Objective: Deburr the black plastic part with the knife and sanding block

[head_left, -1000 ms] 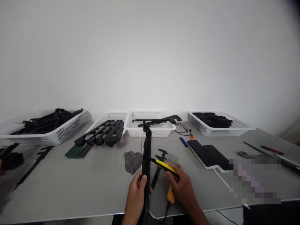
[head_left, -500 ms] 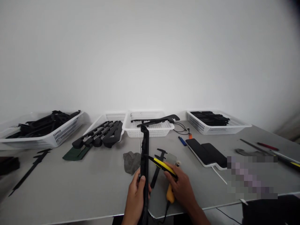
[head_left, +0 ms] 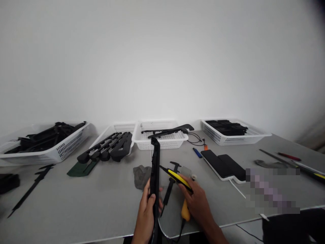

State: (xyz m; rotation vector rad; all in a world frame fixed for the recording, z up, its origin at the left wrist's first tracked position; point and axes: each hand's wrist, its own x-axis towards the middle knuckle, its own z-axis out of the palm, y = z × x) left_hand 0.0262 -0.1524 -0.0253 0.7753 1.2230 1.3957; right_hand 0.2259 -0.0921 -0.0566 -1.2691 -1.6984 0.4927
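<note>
My left hand [head_left: 147,210] is closed round a long black plastic strip [head_left: 155,169], held upright with its bent top end pointing away from me. In my right hand [head_left: 196,200] is a yellow and black utility knife [head_left: 177,178]. Its dark tip points left, close to the strip's right edge, with a small gap showing. Beneath the knife lie a black caliper [head_left: 169,189] and a yellow-handled tool [head_left: 185,211] with a cord, partly hidden by my right hand. A crumpled grey cloth [head_left: 141,177] rests left of the strip.
White baskets with black parts stand along the wall: left basket [head_left: 63,151], middle basket [head_left: 162,145], right basket [head_left: 215,135]. Black trim pieces [head_left: 109,149] lean on another basket over a green cloth [head_left: 81,169]. A second caliper [head_left: 33,189], a blue piece [head_left: 197,153] and black-topped pads [head_left: 223,166] lie around.
The strip has shifted slightly left and turned a little in my left hand. A gap now shows between the knife tip and the strip, where they overlapped before.
</note>
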